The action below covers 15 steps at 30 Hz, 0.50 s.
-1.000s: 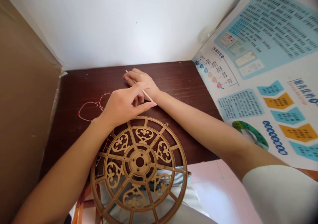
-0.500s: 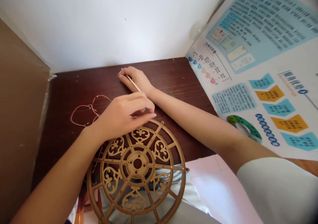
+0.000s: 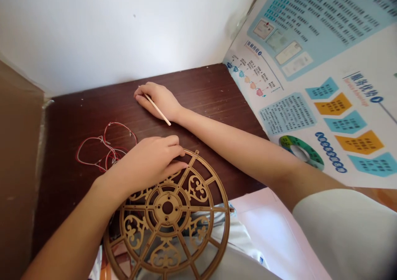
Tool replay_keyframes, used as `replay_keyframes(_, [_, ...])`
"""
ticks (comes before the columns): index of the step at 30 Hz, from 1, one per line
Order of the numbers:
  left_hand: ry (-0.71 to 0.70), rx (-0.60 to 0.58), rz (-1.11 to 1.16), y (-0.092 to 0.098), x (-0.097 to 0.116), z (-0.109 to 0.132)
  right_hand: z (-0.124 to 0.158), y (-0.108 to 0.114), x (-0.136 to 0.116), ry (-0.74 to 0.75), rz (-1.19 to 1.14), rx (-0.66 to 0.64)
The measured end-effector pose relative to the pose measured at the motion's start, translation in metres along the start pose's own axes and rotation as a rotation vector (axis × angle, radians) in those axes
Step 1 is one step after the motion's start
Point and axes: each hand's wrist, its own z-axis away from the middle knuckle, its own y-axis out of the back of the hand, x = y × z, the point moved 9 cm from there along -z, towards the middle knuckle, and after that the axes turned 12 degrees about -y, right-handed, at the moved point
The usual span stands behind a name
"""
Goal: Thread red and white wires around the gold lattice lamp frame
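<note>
My right hand (image 3: pixel 159 100) is closed on a thin pale wooden stick (image 3: pixel 159 111), whose blunt end points back toward me. It rests on the dark table near the wall. Nearer to me, my left hand (image 3: pixel 151 158) lies over the upper left of a round openwork wooden frame (image 3: pixel 214 209), with thumb and fingers closed at its top rim. The frame looks like a wheel, with spokes, scrollwork panels and a holed hub. Its lower half extends past the table edge over my lap. My left palm hides part of the scrollwork.
Tangled red and white wires (image 3: pixel 107 147) lie on the dark brown table (image 3: pixel 211 89) left of my hands. A white wall (image 3: pixel 124 32) stands behind the table. A printed poster board (image 3: pixel 310 85) rises on the right, and a brown panel (image 3: pixel 18 156) bounds the left.
My left hand has come down and away from the stick to the frame's rim. The stick's near end now shows. The whole view has shifted slightly.
</note>
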Motion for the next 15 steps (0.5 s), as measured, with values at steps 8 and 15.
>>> replay_keyframes(8, [0.017,0.060,0.093,-0.011,-0.001,-0.003,-0.001,-0.001,0.000,0.017,-0.017,-0.003])
replay_keyframes(15, [0.109,-0.035,0.233,-0.016,-0.002,-0.003,0.000,-0.002,0.000,0.029,-0.011,-0.003])
